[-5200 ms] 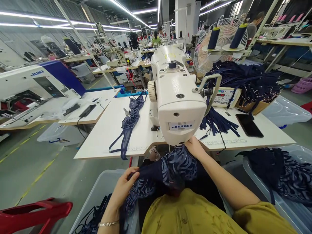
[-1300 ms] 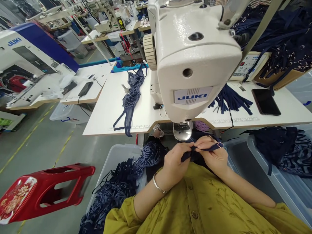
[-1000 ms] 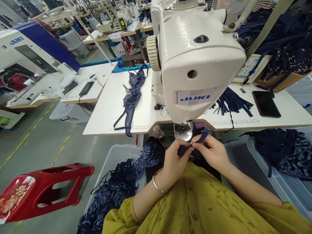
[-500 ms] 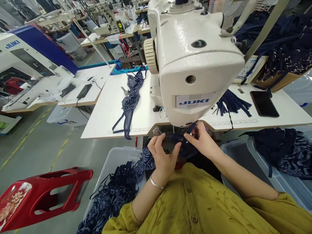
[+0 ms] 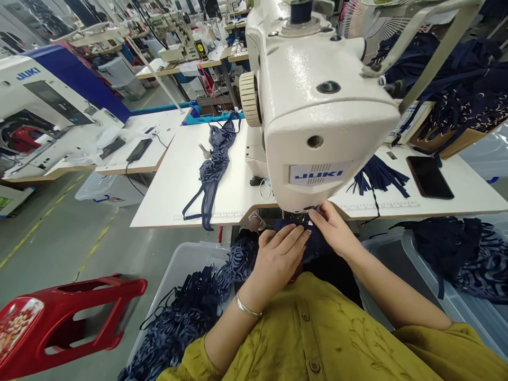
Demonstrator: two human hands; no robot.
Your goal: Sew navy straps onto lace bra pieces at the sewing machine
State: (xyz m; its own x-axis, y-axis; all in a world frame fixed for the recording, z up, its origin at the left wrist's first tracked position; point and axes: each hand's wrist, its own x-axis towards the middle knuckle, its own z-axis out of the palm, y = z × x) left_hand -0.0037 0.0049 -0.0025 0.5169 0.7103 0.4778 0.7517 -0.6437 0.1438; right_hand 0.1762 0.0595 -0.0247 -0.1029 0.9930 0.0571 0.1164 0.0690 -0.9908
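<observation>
The white sewing machine (image 5: pixel 325 143) stands over my hands, its needle area largely hidden by the machine head. Under it, navy bra fabric (image 5: pixel 283 224) lies at the table's front cut-out. My left hand (image 5: pixel 278 259) rests on this fabric, fingers stretched flat and side by side, thumb apart. Close to the needle, my right hand (image 5: pixel 333 227) pinches a navy strap, mostly covered by the fingers. A small whitish spot shows between the two hands. On the table to the left lies a patterned blue bra (image 5: pixel 216 166) with straps.
A clear bin (image 5: pixel 178 259) of patterned bras sits below left; another bin (image 5: pixel 424 264) with navy pieces is at right. Cut navy straps (image 5: pixel 379 174) and a phone (image 5: pixel 429 177) lie on the right tabletop. A red stool (image 5: pixel 75 323) stands on the floor.
My left hand has gone from raised with curled, spread fingers to lying flat on the fabric. My right hand keeps its pinch near the needle. The view has shifted slightly.
</observation>
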